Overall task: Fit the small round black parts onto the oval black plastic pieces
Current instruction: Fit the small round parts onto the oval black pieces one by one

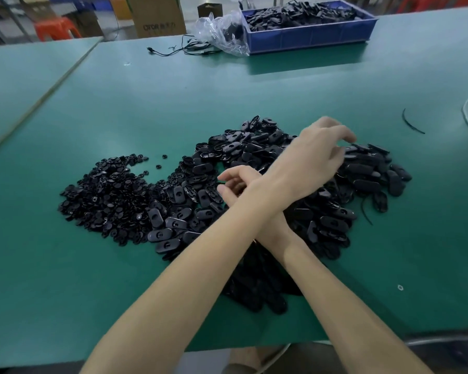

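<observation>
Oval pieces (362,182), glossy black, small round parts (106,190)

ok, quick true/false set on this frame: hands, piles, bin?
1. The left hand is over the ovals. True.
2. The round parts lie right of the ovals. False: they lie to the left.
3. The blue bin is empty. False: it holds black parts.
4. A clear bag lies beside the bin. True.
5. The right hand rests on the bin. False: it is over the ovals.
</observation>
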Demonstrator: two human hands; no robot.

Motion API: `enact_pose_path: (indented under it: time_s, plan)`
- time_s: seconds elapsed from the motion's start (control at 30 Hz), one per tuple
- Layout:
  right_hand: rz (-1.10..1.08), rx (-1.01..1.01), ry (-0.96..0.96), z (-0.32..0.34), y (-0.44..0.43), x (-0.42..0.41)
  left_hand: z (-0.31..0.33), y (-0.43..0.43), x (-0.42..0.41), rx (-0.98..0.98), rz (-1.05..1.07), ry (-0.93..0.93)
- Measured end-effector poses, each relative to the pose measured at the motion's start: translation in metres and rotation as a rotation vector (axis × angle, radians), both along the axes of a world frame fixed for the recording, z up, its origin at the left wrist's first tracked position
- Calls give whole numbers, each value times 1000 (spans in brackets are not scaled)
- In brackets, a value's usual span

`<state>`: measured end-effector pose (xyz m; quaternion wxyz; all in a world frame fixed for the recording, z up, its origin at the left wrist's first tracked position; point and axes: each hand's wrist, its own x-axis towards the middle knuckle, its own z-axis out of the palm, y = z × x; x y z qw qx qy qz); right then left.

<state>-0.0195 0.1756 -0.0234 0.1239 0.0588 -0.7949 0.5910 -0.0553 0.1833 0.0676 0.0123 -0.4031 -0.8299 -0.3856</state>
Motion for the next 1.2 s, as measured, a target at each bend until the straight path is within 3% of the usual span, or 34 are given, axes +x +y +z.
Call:
enact_pose_path:
  time_s: [0.13, 0.2, 0.27, 0.47, 0.6, 0.7, 0.87, 1.2]
  plan:
    - [60, 34, -21, 3, -1, 0, 3, -49, -8, 172, 135, 84]
    - [-53, 337, -6, 3, -4, -3, -1, -78, -15, 204, 251, 59]
    - [-75, 503, 47, 2, -6, -3, -11, -109, -24, 152, 363, 40]
    - [-77, 531, 32, 3, -5, -3, -41, -195, -45, -182, 672, 71]
    - [-77, 511, 0, 3, -4, -4, -56, -226, -50, -304, 769, -43]
    - [-79, 490, 5, 5, -4, -3, -62, -232, -50, -384, 769, -6]
    - [-99, 440, -5, 10, -4, -3, -64, -236, -51, -306, 763, 43]
    - [-172, 111, -14, 21, -4, 3, -66, -233, -47, -264, 785, 69]
